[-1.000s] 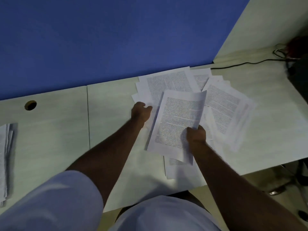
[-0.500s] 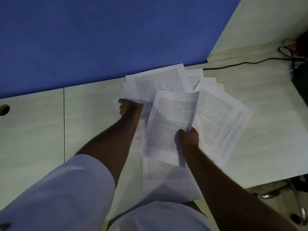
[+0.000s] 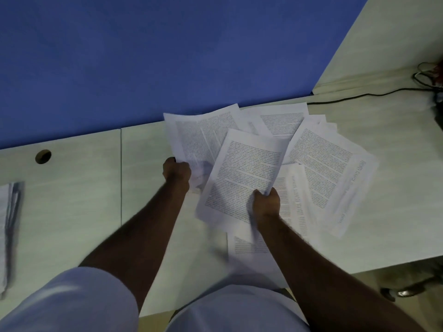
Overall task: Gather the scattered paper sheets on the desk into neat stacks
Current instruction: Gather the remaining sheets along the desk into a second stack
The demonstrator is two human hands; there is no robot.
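White printed paper sheets [image 3: 318,164] on your pale counter [image 3: 79,207] looked light, limp and slippery, so your right hand [image 3: 266,202] pinched one sheet's near edge while your left hand [image 3: 177,171] gripped another's.

Bare forearms [image 3: 148,226], short pale lilac-white sleeve [image 3: 72,300] on left arm, same pale cloth over torso [image 3: 235,310] below hands.

Bare desk [image 3: 79,212] lies open left of the scattered sheets [image 3: 321,164]; the blue partition [image 3: 167,56] blocks behind.
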